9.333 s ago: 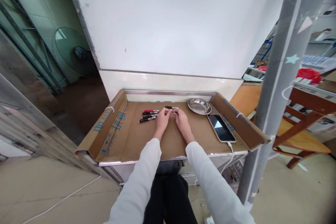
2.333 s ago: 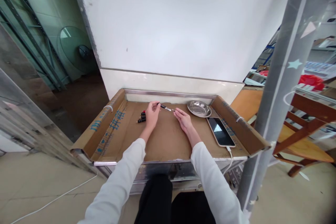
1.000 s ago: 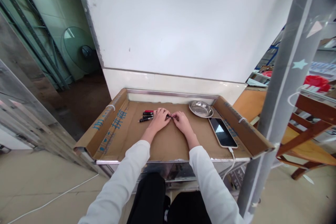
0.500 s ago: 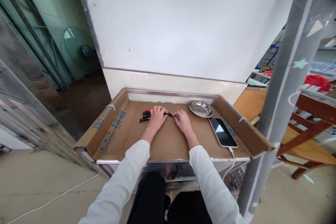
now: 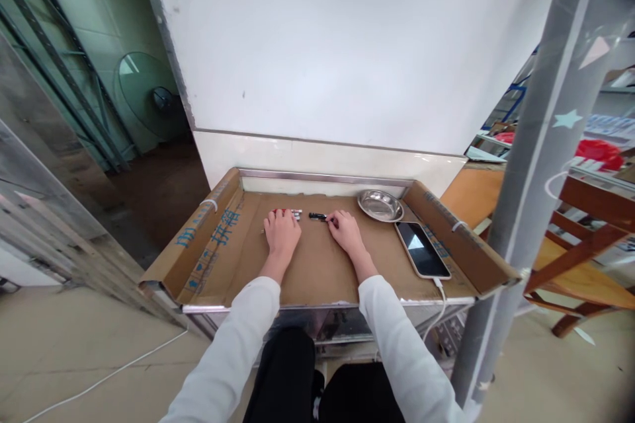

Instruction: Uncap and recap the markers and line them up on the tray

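Note:
On the cardboard lining, my left hand [image 5: 282,232] lies over a small group of pens [image 5: 297,213], its fingers bent down around them. Red and whitish pen parts show past the fingertips; the rest is covered by the hand. To its right, my right hand [image 5: 344,228] pinches the near end of a short black pen [image 5: 316,216] between thumb and fingers. This pen lies almost level, pointing left, and the fingertips hide its right end. A gap separates the two hands.
A shiny metal dish [image 5: 380,205] stands at the back right of the cardboard-lined table [image 5: 317,277]. Nearer me lies a phone [image 5: 423,249] with a white cable [image 5: 441,304]. Cardboard walls edge both sides. A grey pole [image 5: 536,178] rises at the right, beside a wooden chair [image 5: 580,231].
My left hand has let go of the black pen and moved left onto the other pens. My right hand stays in place with the black pen.

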{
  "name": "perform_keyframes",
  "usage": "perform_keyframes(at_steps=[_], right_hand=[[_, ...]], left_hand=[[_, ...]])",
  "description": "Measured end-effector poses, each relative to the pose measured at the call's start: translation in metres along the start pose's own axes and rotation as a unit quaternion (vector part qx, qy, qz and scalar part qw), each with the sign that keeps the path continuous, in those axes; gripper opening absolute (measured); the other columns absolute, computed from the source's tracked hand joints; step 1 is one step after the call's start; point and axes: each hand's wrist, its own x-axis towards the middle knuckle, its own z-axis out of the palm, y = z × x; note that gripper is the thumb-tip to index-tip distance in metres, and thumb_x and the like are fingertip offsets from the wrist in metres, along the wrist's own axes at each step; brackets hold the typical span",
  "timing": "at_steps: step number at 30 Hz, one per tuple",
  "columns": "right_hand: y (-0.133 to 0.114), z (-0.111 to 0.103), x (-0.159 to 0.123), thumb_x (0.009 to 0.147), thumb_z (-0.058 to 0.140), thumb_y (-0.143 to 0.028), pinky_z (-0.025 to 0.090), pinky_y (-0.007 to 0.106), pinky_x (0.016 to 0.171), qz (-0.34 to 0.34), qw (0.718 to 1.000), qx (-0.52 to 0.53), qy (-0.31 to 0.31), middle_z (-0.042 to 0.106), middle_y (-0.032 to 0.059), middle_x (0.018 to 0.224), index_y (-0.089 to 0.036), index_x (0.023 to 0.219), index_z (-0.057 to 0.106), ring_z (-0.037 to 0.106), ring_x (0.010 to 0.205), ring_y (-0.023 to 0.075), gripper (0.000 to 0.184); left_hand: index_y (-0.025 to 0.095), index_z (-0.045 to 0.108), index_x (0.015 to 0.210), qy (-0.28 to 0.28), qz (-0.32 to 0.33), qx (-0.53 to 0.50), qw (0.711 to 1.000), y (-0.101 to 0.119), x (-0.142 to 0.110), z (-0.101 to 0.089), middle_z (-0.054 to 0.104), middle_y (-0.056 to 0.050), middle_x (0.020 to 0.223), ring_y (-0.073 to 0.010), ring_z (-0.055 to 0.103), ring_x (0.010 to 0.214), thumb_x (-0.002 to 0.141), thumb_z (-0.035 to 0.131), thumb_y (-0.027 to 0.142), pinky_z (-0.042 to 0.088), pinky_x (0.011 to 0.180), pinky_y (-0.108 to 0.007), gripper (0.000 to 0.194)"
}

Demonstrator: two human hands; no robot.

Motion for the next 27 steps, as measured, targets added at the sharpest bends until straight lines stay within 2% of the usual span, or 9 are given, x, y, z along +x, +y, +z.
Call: perform_keyframes(at_steps=[4, 8, 10, 15, 19, 22, 25, 27], right_hand=[[0.0, 0.0, 0.0, 0.082, 0.046, -0.013, 0.035, 0.03, 0.076, 0.005, 1.0, -0.006, 0.005, 0.059, 0.0059, 0.087, -0.02, 0.089, 0.062, 0.051, 0.085, 0.0193, 0.019], [-0.001, -0.001, -0.001, 0.084, 0.042, -0.012, 0.036, 0.031, 0.078, 0.014, 1.0, -0.002, 0.006, 0.059, 0.0069, 0.09, -0.02, 0.091, 0.063, 0.051, 0.087, 0.0199, 0.024], [-0.002, -0.001, -0.001, 0.084, 0.041, -0.012, 0.036, 0.031, 0.079, 0.015, 1.0, 0.007, 0.01, 0.059, 0.007, 0.09, -0.02, 0.091, 0.063, 0.051, 0.086, 0.0196, 0.024], [0.0, 0.0, -0.001, 0.083, 0.04, -0.012, 0.038, 0.032, 0.081, 0.011, 0.998, 0.039, 0.038, 0.058, 0.0077, 0.091, -0.019, 0.089, 0.063, 0.05, 0.088, 0.0201, 0.024], [-0.003, 0.001, 0.001, 0.083, 0.042, -0.018, 0.04, 0.034, 0.083, 0.031, 0.988, 0.127, 0.077, 0.058, 0.008, 0.09, -0.018, 0.088, 0.064, 0.05, 0.088, 0.0202, 0.022], [-0.008, 0.001, 0.004, 0.085, 0.045, -0.035, 0.043, 0.031, 0.077, 0.093, 0.95, 0.283, 0.092, 0.06, 0.0062, 0.09, -0.019, 0.09, 0.064, 0.053, 0.081, 0.0171, 0.025], [-0.014, -0.001, 0.008, 0.079, 0.05, -0.05, 0.045, 0.026, 0.062, 0.168, 0.858, 0.482, 0.054, 0.063, 0.0035, 0.087, -0.02, 0.092, 0.064, 0.056, 0.07, 0.0131, 0.036], [-0.016, -0.002, 0.009, 0.072, 0.059, -0.05, 0.044, 0.024, 0.056, 0.19, 0.792, 0.579, 0.013, 0.063, 0.0022, 0.081, -0.018, 0.089, 0.065, 0.056, 0.063, 0.011, 0.037]], left_hand=[[0.016, 0.057, 0.085, -0.024, 0.024, -0.004, 0.999, 0.003, -0.002, 0.002, 0.057, -0.015, 0.09, -0.0318, 0.049, 0.093, 0.076, 0.046, 0.015, 0.036, 0.078, -0.045, 0.014], [0.018, 0.054, 0.089, -0.08, 0.149, -0.049, 0.984, 0.005, -0.003, 0.004, 0.053, -0.011, 0.096, -0.0264, 0.05, 0.094, 0.073, 0.048, 0.011, 0.04, 0.08, -0.039, 0.018], [0.017, 0.052, 0.092, -0.085, 0.179, -0.069, 0.978, 0.005, -0.003, 0.007, 0.051, -0.01, 0.098, -0.0247, 0.05, 0.094, 0.074, 0.047, 0.012, 0.041, 0.082, -0.037, 0.019], [0.016, 0.048, 0.094, -0.061, 0.181, -0.124, 0.974, 0.002, -0.001, 0.013, 0.049, -0.008, 0.098, -0.0212, 0.049, 0.094, 0.073, 0.044, 0.004, 0.042, 0.088, -0.037, 0.025], [0.017, 0.047, 0.094, -0.02, 0.167, -0.188, 0.968, 0.002, 0.003, 0.014, 0.051, -0.008, 0.095, -0.0208, 0.05, 0.095, 0.074, 0.041, 0.001, 0.044, 0.088, -0.038, 0.026], [0.018, 0.046, 0.101, 0.001, 0.187, -0.255, 0.949, 0.006, 0.003, 0.01, 0.053, -0.008, 0.099, -0.0193, 0.053, 0.096, 0.081, 0.041, 0.007, 0.045, 0.089, -0.037, 0.024], [0.02, 0.043, 0.111, -0.04, 0.247, -0.305, 0.919, 0.011, 0.001, 0.005, 0.054, -0.008, 0.11, -0.0176, 0.054, 0.103, 0.087, 0.04, 0.014, 0.045, 0.092, -0.036, 0.026], [0.021, 0.041, 0.116, -0.072, 0.276, -0.323, 0.902, 0.014, 0.0, 0.002, 0.053, -0.009, 0.116, -0.0166, 0.055, 0.105, 0.089, 0.04, 0.019, 0.046, 0.093, -0.035, 0.027]])
